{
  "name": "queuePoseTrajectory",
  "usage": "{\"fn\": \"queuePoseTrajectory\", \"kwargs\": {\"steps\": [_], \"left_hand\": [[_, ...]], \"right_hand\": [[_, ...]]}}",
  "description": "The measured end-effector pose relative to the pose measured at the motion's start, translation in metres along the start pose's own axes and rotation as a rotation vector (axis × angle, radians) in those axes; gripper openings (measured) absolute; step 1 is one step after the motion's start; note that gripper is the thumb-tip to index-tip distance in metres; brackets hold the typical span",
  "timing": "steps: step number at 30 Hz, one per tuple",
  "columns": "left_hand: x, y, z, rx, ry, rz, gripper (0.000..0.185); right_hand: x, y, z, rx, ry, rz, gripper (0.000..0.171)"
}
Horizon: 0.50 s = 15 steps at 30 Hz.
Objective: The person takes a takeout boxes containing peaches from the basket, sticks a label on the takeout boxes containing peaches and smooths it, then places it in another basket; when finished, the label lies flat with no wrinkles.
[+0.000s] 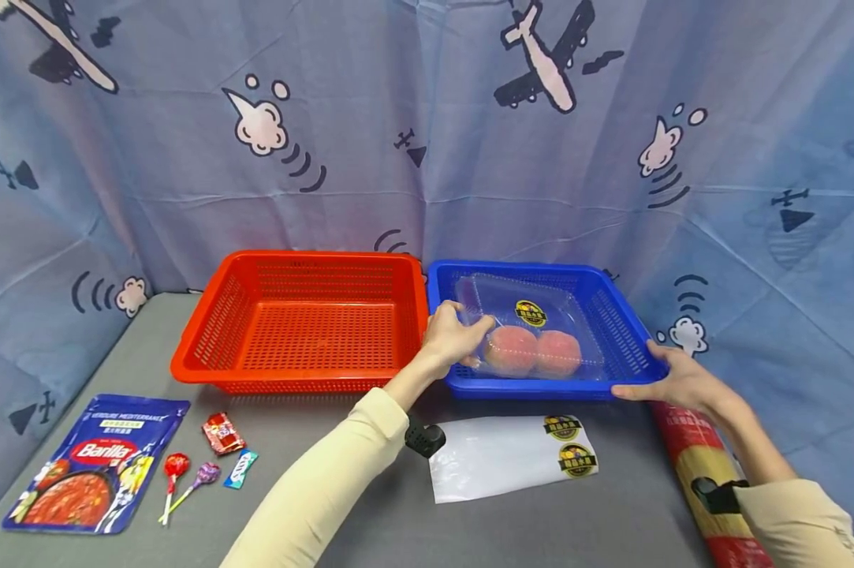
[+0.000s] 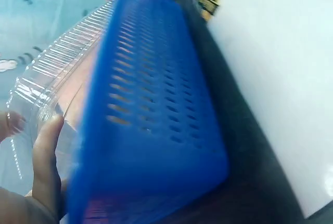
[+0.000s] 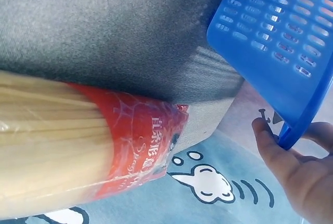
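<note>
A clear plastic fruit box [image 1: 540, 325] with a black-and-yellow label lies tilted inside the blue basket [image 1: 533, 389]. Two peaches [image 1: 511, 350] show through its front part. My left hand [image 1: 455, 338] grips the box's left end, and the left wrist view shows the thumb [image 2: 48, 143] against the clear plastic. At the basket's front right corner, my right hand [image 1: 678, 383] holds the rim, thumb in front and fingers behind. In the right wrist view that hand [image 3: 299, 169] pinches the blue rim.
Left of the blue basket stands a red basket [image 1: 320, 335]. A white bag [image 1: 508, 459] lies in front, a spaghetti pack [image 1: 710, 481] at right. A Barilla pouch [image 1: 100, 465], lollipops [image 1: 176, 465] and small wrapped sweets [image 1: 222, 434] lie at left. A patterned curtain hangs behind.
</note>
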State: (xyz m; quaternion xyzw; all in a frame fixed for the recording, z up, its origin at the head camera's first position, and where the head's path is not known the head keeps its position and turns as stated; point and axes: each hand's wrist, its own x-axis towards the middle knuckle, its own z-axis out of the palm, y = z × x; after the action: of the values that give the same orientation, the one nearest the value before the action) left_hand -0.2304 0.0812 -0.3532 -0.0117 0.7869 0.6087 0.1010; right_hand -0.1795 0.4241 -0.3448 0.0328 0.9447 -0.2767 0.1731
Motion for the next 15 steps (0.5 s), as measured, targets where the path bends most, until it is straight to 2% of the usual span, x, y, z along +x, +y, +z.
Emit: {"fn": "queuePoseTrajectory", "kwargs": {"steps": [3,6,11,15], "left_hand": [[-0.003,-0.001,0.002,0.159,-0.027,0.047,0.07],[-0.008,0.001,0.001,0.315,-0.075,0.088,0.09],[-0.014,0.004,0.0,0.444,-0.195,0.152,0.116],[-0.016,0.002,0.001,0.571,-0.199,0.221,0.115]], "right_hand": [[-0.001,0.0,0.0,-0.006,-0.002,0.004,0.124],[-0.002,0.0,0.001,-0.006,0.002,-0.005,0.124],[-0.002,0.001,0.002,0.002,0.017,-0.027,0.122],[-0.002,0.001,0.002,0.006,0.022,-0.025,0.122]]}}
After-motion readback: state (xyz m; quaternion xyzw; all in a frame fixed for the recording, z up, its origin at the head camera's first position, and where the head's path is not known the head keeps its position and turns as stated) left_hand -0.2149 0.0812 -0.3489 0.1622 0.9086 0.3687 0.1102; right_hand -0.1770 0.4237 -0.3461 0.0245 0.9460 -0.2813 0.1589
